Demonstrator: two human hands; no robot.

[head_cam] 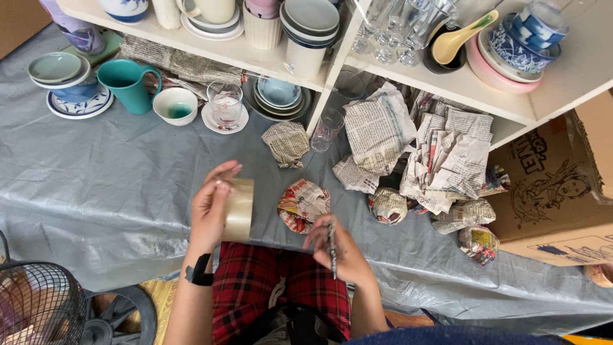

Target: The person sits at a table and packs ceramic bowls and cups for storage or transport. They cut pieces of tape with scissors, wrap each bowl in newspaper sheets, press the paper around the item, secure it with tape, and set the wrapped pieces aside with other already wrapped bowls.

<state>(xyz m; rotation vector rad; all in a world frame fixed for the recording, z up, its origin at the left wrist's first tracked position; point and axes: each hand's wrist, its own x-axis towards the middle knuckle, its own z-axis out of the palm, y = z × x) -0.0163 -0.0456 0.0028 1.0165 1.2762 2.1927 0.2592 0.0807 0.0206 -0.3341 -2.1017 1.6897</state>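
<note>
My left hand (211, 204) grips a roll of clear packing tape (239, 209), held upright above my lap. My right hand (335, 246) is closed on a thin dark tool, like a pen or small blade (332, 246), pointing down toward me. Just beyond both hands, on the grey plastic sheet (115, 185), lies a rounded bundle wrapped in colourful newspaper (303, 204), close to my right fingers. My legs in red plaid trousers (255, 287) show below.
More newspaper-wrapped bundles (389, 206) and crumpled sheets (447, 160) lie to the right beside a cardboard box (562, 191). A white shelf (306, 80) holds cups, bowls and glasses. A teal mug (126, 83), bowl (175, 105) and glass (225, 102) stand at left. A wire fan (38, 306) sits bottom left.
</note>
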